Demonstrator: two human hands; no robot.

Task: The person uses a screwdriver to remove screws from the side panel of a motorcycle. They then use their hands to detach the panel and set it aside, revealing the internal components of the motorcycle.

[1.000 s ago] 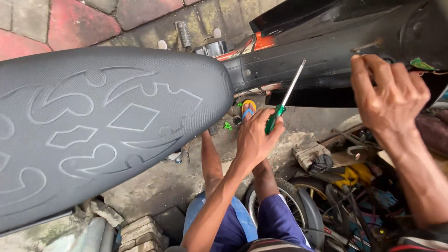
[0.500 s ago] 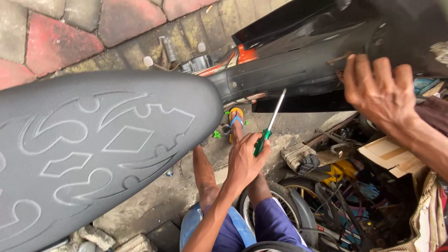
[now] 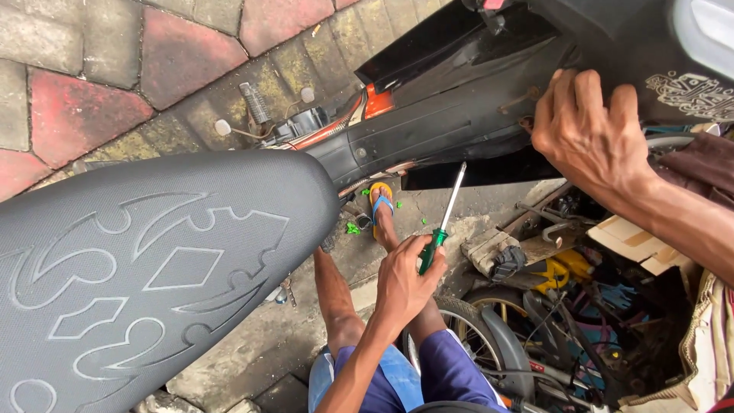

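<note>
While the left hand (image 3: pixel 401 287) is closed around the green handle of a screwdriver (image 3: pixel 442 222), the shaft points up toward 1 o'clock, its tip just short of the lower edge of the black scooter body panel (image 3: pixel 451 122). Tip and panel appear apart, not touching.

Right hand (image 3: pixel 592 138): at 2 o'clock from the screwdriver, fingers spread and curled over the panel's edge, pressed against the black plastic. It grips the panel, not a tool. A rusty bolt or bracket (image 3: pixel 520 99) sits on the panel at 10 o'clock from this hand, near the fingertips.

Handling, judged:
- Screwdriver: light, rigid steel shaft, hard plastic handle. Grip sits low on the handle, thumb along it, which looks secure. Best held there; the bare shaft is thin and would slip.
- Panel: stiff but thin moulded plastic, likely to flex and crack at mounting points if pulled hard. The rolled edge where the right hand sits looks the soundest hold.

Surroundings:
- Seat (image 3: pixel 145 268), grey-black, textured with an embossed pattern, fills 9 o'clock of the view, raised.
- Foot in a yellow and blue sandal (image 3: pixel 381 200) on the concrete at 11 o'clock from the left hand; small green fragments (image 3: pixel 353 228) beside it.
- Wheel (image 3: pixel 466 329) below the left hand at 5 o'clock.
- Clutter of parts and cables (image 3: pixel 581 306) at 4 o'clock; detail too tangled to sort.
- Paving bricks (image 3: pixel 115 69), red and grey, at 11 o'clock.
</note>
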